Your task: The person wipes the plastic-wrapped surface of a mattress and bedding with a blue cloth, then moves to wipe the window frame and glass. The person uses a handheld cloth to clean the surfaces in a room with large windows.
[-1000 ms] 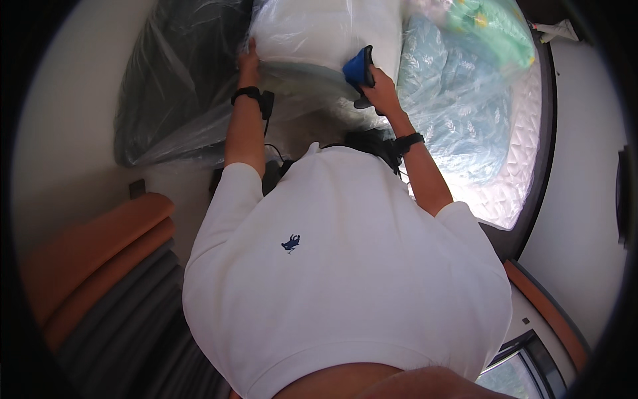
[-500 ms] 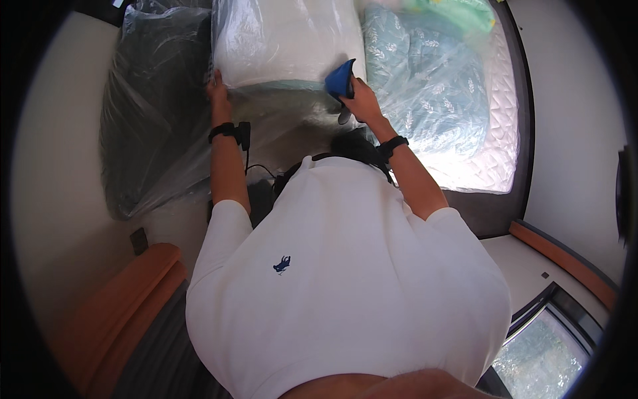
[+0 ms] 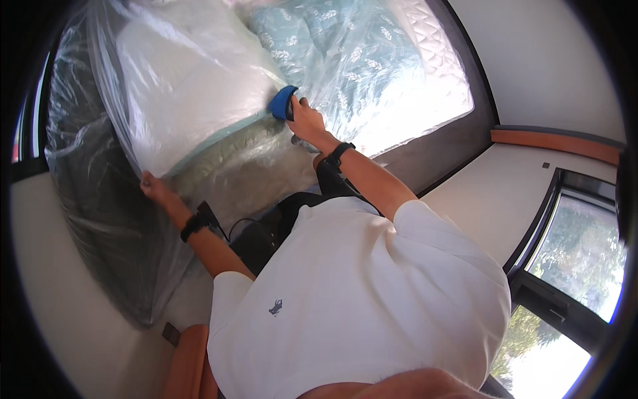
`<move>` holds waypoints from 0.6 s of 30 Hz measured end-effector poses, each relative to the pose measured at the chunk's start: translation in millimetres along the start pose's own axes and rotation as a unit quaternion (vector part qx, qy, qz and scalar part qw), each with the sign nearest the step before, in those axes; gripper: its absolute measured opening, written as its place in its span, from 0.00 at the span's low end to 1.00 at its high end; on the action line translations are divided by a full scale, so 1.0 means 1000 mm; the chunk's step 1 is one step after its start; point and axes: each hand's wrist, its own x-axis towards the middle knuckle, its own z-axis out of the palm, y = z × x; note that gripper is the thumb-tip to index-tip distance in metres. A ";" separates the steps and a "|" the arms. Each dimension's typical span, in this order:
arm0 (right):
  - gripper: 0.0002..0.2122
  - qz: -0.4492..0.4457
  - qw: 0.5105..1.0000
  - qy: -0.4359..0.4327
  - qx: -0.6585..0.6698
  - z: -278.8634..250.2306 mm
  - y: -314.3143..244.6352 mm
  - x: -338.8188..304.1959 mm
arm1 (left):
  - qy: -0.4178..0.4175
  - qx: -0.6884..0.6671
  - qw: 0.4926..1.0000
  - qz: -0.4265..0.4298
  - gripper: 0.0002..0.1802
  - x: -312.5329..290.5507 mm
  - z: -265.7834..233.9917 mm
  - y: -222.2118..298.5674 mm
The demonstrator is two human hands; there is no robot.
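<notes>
My left hand (image 3: 158, 189) is closed at the near left corner of a white padded block (image 3: 179, 86), its fingers gathered on the clear plastic sheet (image 3: 113, 156) draped over it. My right hand (image 3: 308, 124) grips a blue object with a black edge (image 3: 283, 103), cupped or folded in shape; its exact kind is not clear. It rests against the near right corner of the white block. Beneath the block shows a pale green layer (image 3: 219, 139), also under plastic. Both wrists wear black bands.
Right of the block lies a pale blue leaf-patterned bedding piece (image 3: 372, 60) in plastic, over a white quilted mattress (image 3: 442, 56). Dark material (image 3: 100, 213) under plastic lies at the left. Windows (image 3: 575, 246) and an orange-topped ledge (image 3: 565, 145) are on the right; orange upholstery (image 3: 186, 362) stands lower left.
The whole view has swung, so the bedding appears tilted and more window shows at right. The plastic over the white block now stretches toward my left hand. The blue object stays in my right hand.
</notes>
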 end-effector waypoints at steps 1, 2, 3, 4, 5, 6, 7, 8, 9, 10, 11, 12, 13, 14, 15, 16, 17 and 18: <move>0.29 0.006 1.000 -0.001 -0.009 -0.017 0.013 -0.007 | 0.006 0.023 1.000 0.014 0.25 -0.007 -0.004 0.008; 0.30 0.021 1.000 0.000 -0.020 -0.036 0.027 -0.016 | 0.040 0.042 0.997 0.046 0.27 -0.020 -0.020 0.016; 0.30 0.026 0.999 0.034 -0.031 -0.056 0.043 -0.029 | 0.166 0.120 0.963 0.176 0.29 -0.036 -0.024 0.025; 0.29 0.041 0.997 0.065 -0.024 -0.078 0.060 -0.044 | 0.193 0.102 0.955 0.201 0.28 -0.046 -0.029 0.039; 0.29 0.054 0.994 0.095 -0.018 -0.099 0.076 -0.062 | 0.172 0.105 0.950 0.238 0.27 -0.059 -0.025 0.052; 0.28 0.061 0.991 0.122 -0.012 -0.118 0.091 -0.081 | 0.162 0.105 0.955 0.225 0.26 -0.076 -0.016 0.067; 0.26 0.067 0.985 0.160 -0.006 -0.136 0.104 -0.102 | 0.076 0.075 0.965 0.238 0.26 -0.094 0.005 0.081; 0.27 0.078 0.981 0.178 -0.017 -0.153 0.118 -0.123 | -0.008 0.044 0.976 0.213 0.26 -0.118 0.026 0.097; 0.24 0.095 0.977 0.191 -0.001 -0.166 0.130 -0.144 | -0.092 0.008 0.978 0.186 0.27 -0.146 0.046 0.114; 0.21 0.099 0.972 0.211 0.015 -0.179 0.142 -0.165 | -0.202 0.004 0.959 0.197 0.27 -0.178 0.070 0.131; 0.21 0.110 0.968 0.222 0.021 -0.189 0.152 -0.185 | -0.314 -0.022 0.922 0.225 0.27 -0.217 0.096 0.147; 0.20 0.102 0.963 0.250 0.030 -0.197 0.161 -0.207 | -0.419 -0.018 0.876 0.238 0.29 -0.258 0.119 0.163; 0.20 0.114 0.958 0.259 0.043 -0.207 0.170 -0.225 | -0.524 -0.036 0.808 0.265 0.31 -0.303 0.139 0.180; 0.23 0.102 0.957 0.268 0.050 -0.214 0.180 -0.248 | -0.614 -0.017 0.738 0.281 0.34 -0.351 0.154 0.193; 0.24 0.102 0.954 0.277 0.053 -0.222 0.190 -0.269 | -0.696 -0.015 0.655 0.293 0.37 -0.398 0.166 0.206; 0.25 0.117 0.952 0.276 0.059 -0.230 0.199 -0.290 | -0.761 -0.008 0.572 0.306 0.40 -0.447 0.174 0.217; 0.26 0.139 0.941 0.299 0.075 -0.237 0.206 -0.310 | -0.806 0.013 0.502 0.314 0.41 -0.495 0.179 0.223; 0.25 0.147 0.928 0.328 0.094 -0.243 0.212 -0.333 | -0.844 0.022 0.425 0.328 0.42 -0.542 0.182 0.227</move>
